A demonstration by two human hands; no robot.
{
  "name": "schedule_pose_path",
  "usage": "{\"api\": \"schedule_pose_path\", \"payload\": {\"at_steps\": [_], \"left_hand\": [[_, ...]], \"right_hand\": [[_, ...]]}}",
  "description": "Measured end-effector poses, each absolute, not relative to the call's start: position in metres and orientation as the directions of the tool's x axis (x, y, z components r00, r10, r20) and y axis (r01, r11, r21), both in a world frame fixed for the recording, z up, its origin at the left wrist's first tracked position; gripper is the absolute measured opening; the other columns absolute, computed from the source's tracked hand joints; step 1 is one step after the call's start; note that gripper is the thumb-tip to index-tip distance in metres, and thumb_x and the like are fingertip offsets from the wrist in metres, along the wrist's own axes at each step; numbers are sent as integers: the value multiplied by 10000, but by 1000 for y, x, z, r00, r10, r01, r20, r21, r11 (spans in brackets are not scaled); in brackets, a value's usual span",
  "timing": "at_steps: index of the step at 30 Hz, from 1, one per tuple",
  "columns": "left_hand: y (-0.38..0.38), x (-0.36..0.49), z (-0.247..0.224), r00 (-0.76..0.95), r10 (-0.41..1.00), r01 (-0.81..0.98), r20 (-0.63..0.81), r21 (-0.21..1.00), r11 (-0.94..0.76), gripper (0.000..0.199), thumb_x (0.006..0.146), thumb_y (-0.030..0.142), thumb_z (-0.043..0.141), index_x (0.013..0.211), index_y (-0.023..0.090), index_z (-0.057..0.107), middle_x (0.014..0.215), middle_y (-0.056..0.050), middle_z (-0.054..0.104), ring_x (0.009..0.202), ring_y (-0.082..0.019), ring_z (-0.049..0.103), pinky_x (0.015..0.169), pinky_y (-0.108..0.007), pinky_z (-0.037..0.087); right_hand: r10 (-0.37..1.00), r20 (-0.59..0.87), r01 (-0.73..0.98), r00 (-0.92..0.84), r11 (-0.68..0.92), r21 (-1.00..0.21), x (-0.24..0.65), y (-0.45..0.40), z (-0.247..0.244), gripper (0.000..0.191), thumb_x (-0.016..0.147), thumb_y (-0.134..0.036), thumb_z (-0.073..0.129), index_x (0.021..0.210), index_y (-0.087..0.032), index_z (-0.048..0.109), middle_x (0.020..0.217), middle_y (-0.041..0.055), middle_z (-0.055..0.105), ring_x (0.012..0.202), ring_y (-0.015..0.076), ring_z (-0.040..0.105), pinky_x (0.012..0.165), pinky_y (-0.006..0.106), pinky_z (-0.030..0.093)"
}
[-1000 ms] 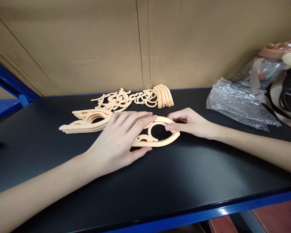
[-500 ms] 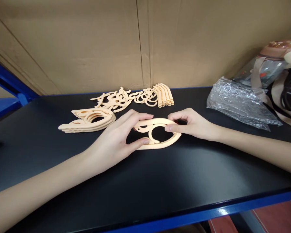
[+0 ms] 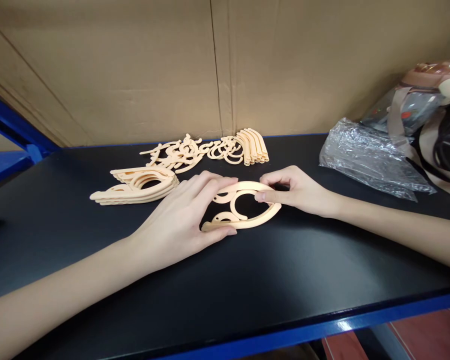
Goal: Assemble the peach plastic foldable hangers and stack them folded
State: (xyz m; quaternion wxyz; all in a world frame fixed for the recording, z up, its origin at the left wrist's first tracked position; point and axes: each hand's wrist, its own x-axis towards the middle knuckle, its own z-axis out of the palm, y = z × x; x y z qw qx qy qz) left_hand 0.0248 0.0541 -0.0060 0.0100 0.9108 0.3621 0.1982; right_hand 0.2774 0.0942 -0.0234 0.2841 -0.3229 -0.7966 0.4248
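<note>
Between my hands is a folded beige plastic folding hanger [image 3: 260, 218], with a ring-shaped curve in its middle and its rounded end to the right. My left hand [image 3: 187, 212] spans its left side, fingers along the far arm and thumb along the near arm. At the rounded end my right hand [image 3: 294, 190] pinches it, the thumb on top and the other fingertips hidden behind. Left of my left hand lies a stack of similar folded hangers [image 3: 112, 196].
Loose curved hanger pieces [image 3: 183, 152] lie in a pile at the back of the black table [image 3: 247, 295], beside a neat bundle of curved arms [image 3: 253, 147]. Clear plastic bags [image 3: 367, 157] and a strapped bottle [image 3: 420, 107] are at the right. Cardboard [image 3: 153, 65] stands behind.
My left thumb has shifted from on top of the near arm to its outer edge, uncovering a small curved part inside. My right hand keeps its pinch on the rounded end.
</note>
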Motion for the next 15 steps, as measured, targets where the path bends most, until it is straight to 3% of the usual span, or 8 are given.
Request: {"api": "schedule_pose_path", "payload": {"at_steps": [8,15], "left_hand": [[52,25,-5,675,634,667,378,56,-743,648,804,459,680,1331,180,425,1257,-91,545,1048,-243,576,827,-354,469],[49,28,-6,753,501,629,426,-243,-738,572,836,361,579,1313,65,469,1226,-167,588,1036,-310,588,803,-401,455]], "right_hand": [[763,183,250,-621,414,-875,278,94,-23,278,828,-363,675,675,-147,591,620,-42,497,583,78,437,533,232,291],[759,175,251,-627,410,-877,276,92,-21,277,826,-374,671,686,-148,594,624,-42,504,583,80,439,534,234,302]]}}
